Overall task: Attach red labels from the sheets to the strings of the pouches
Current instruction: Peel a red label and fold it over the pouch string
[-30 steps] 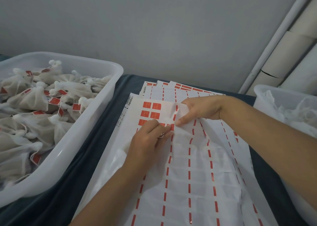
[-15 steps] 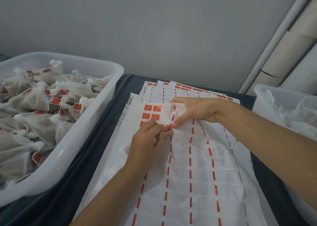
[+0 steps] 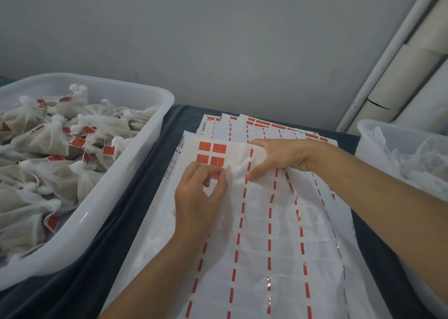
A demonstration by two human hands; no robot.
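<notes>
The left hand (image 3: 197,197) lies palm down on the top white label sheet (image 3: 278,233), forearm coming up from the lower edge, its thumb and forefinger curled together in a narrow pinch at a small red label (image 3: 215,176) near the sheet's upper left; whether the label is fully lifted cannot be told. The right hand (image 3: 282,158) reaches in from the right, wrist bent, fingers curled over a thin white gauzy pouch (image 3: 238,173) that lies crumpled on the sheet, and its forefinger tip presses the fabric down just beside the left hand's fingertips. Four remaining square red labels (image 3: 212,153) sit in a block just above the pinch; their pale print is too small to read. Most of the sheet is bare backing with red dashed strips between columns. A barcode and a line of small digits run along its left margin, not legible. More label sheets (image 3: 242,127) fan out beneath it on the dark blue cloth (image 3: 150,180). To the left, a translucent white plastic tub (image 3: 135,173) holds tied pouches with red tags (image 3: 48,149). At right, another white tub (image 3: 378,134) holds loose white fabric.
</notes>
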